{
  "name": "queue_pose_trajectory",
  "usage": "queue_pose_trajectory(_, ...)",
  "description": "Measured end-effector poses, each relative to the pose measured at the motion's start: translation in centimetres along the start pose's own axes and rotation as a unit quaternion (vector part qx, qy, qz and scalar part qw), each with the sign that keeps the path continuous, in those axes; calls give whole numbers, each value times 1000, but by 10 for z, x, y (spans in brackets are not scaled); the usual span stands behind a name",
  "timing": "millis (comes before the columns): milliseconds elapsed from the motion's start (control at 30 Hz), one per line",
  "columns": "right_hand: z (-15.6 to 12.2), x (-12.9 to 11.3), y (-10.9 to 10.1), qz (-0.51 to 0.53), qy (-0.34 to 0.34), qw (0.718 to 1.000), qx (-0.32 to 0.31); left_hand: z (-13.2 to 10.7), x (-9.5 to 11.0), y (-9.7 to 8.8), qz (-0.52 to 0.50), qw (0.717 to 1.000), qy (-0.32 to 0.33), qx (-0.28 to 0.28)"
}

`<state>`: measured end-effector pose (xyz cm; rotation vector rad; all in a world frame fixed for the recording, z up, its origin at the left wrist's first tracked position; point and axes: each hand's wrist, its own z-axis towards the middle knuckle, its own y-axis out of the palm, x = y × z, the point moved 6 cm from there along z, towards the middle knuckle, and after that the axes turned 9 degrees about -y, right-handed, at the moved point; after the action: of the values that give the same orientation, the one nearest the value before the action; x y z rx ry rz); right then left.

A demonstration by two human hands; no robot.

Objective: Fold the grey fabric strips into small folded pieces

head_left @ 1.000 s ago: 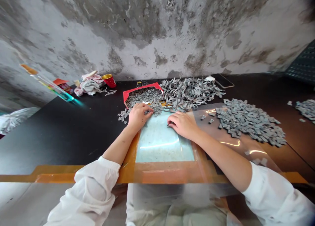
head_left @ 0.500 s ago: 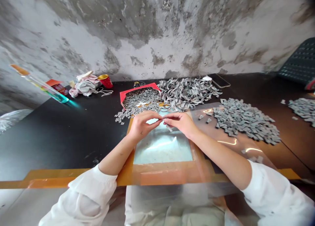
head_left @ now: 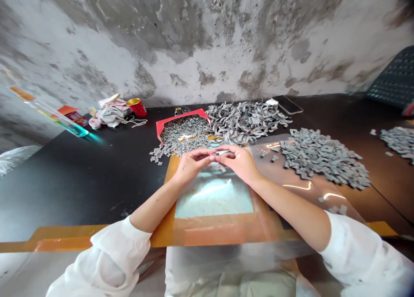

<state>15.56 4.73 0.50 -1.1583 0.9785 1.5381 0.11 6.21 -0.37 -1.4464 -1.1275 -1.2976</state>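
A black tabletop [head_left: 74, 180] is stretching out beneath a red box [head_left: 161, 126]. A pale blue sheet [head_left: 213, 200] is lying in front of the box; a heap of gray strips [head_left: 246, 120] is spreading just right of the box. In front of the box, above the sheet, the left hand [head_left: 192, 164] and right hand [head_left: 239, 161] are meeting, their fingertips pinching a small gray piece [head_left: 222, 168].

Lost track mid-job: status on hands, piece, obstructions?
Right hand pinching gray strip. Left hand meeting it, grip unclear. Strip partly hidden. Red box beyond hands, not between.
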Motion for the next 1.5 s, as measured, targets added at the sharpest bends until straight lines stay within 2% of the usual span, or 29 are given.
queue_pose_trajectory(167, -2, -6, -1, -41, -69, 996, 25, 1, 0, -1, -4, 1000, -17, 16)
queue_pose_trajectory(267, -3, -17, -3, -112, -147, 982, 31, 0, 1, 0, -25, 1000, -18, 5)
queue_pose_trajectory(367, -7, -34, -6, -216, -244, 944, 51, -1, 1, 1, -52, 998, -18, -7)
queue_pose_trajectory(467, -11, -46, -8, -301, -312, 899, 67, -1, 0, 2, -49, 999, -16, -13)
queue_pose_trajectory(700, -17, -52, 1, -415, -400, 816, 32, 0, -3, 3, -42, 999, -12, -29)
queue_pose_trajectory(900, -20, -55, 7, -468, -443, 765, -12, 2, -4, 2, -49, 999, -7, -17)
queue_pose_trajectory(1067, -21, -58, 10, -473, -459, 751, -28, 2, -3, 0, -51, 999, 8, -11)
queue_pose_trajectory(1367, -21, -56, 12, -509, -458, 728, -35, -1, 3, 1, 7, 1000, 29, -4)
queue_pose_trajectory(1500, -19, -53, 11, -493, -437, 751, -43, -3, 4, 3, 52, 998, 21, -12)
